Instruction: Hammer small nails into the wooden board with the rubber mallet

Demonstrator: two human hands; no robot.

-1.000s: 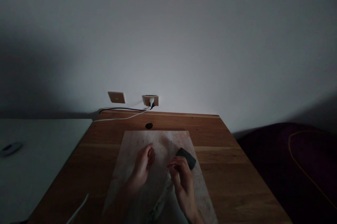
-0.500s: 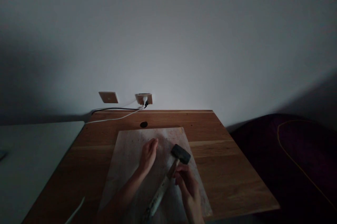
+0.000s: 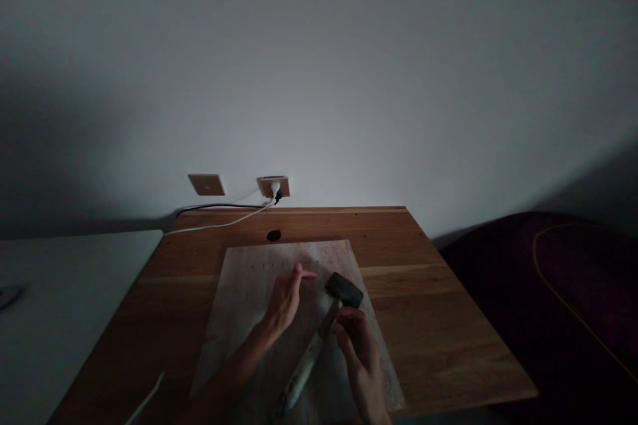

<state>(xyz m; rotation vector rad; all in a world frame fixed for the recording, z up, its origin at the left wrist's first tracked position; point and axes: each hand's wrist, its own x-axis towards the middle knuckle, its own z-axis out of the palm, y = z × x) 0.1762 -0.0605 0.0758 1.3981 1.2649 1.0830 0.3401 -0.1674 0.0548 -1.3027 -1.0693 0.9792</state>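
Observation:
A mallet (image 3: 343,290) with a black head and a pale wooden handle lies slantwise on a pale board (image 3: 244,292), handle pointing toward me. My right hand (image 3: 357,352) sits just right of the handle, its curled fingertips closed on the handle right under the head. My left hand (image 3: 286,295) hovers over the middle of the board with fingers stretched out flat toward the mallet head, holding nothing. Small dark dots mark the board's far part.
The board rests on a wooden table (image 3: 423,318) against a white wall. A wall socket (image 3: 272,185) with plugs feeds cables (image 3: 219,215) along the table's back edge. A dark hole (image 3: 274,235) lies behind the board. A white surface (image 3: 60,305) adjoins on the left.
My left hand has uncurled and stretched its fingers toward the mallet head. My right hand slid back from the head to the handle's neck. The mallet has stayed put.

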